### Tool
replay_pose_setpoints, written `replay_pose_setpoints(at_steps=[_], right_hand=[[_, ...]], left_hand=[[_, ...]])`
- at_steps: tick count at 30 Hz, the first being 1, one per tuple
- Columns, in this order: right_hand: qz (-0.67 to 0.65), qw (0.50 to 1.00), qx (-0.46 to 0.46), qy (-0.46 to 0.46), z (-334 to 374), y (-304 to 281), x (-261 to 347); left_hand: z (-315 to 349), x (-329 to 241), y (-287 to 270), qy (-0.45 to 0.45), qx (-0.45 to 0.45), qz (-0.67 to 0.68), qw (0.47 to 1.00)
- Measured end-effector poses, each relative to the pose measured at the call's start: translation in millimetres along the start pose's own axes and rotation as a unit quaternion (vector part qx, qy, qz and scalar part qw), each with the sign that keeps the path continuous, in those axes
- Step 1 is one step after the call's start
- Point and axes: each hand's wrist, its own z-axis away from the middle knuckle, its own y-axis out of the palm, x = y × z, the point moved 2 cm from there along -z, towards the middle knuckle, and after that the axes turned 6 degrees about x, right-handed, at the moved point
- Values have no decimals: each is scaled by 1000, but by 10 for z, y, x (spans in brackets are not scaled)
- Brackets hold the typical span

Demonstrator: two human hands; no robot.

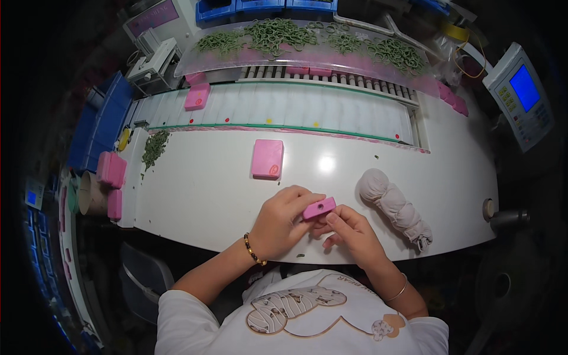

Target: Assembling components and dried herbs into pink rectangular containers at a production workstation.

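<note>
A small pink box (pixel 319 208) with a dark hole in its side is held between both hands just above the white table (pixel 201 195) near its front edge. My left hand (pixel 283 220) grips the box's left end with thumb and fingers. My right hand (pixel 349 232) pinches its right end from below. A larger flat pink box (pixel 267 158) lies on the table a little beyond my left hand. A bundled white cloth (pixel 395 206) lies to the right of my right hand.
A white conveyor (pixel 307 106) runs across behind the table, carrying a pink box (pixel 197 96). Beyond it a clear shelf holds piles of green rings (pixel 278 35). More pink boxes (pixel 111 168) stand at the left edge. A control panel with a blue screen (pixel 523 94) sits far right.
</note>
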Motion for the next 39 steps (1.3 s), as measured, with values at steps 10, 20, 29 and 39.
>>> replay_pose_setpoints(at_steps=[10, 20, 29, 39], right_hand=[[91, 992, -50, -75, -57, 138, -18], [17, 994, -40, -97, -7, 158, -70], [37, 998, -13, -54, 47, 60, 34], [-56, 991, 66, -102, 223, 187, 211]], left_hand=[[74, 10, 15, 59, 6, 27, 998], [-1, -5, 7, -41, 12, 105, 993], [-63, 156, -78, -156, -27, 183, 970], [-177, 104, -43, -133, -137, 635, 749]])
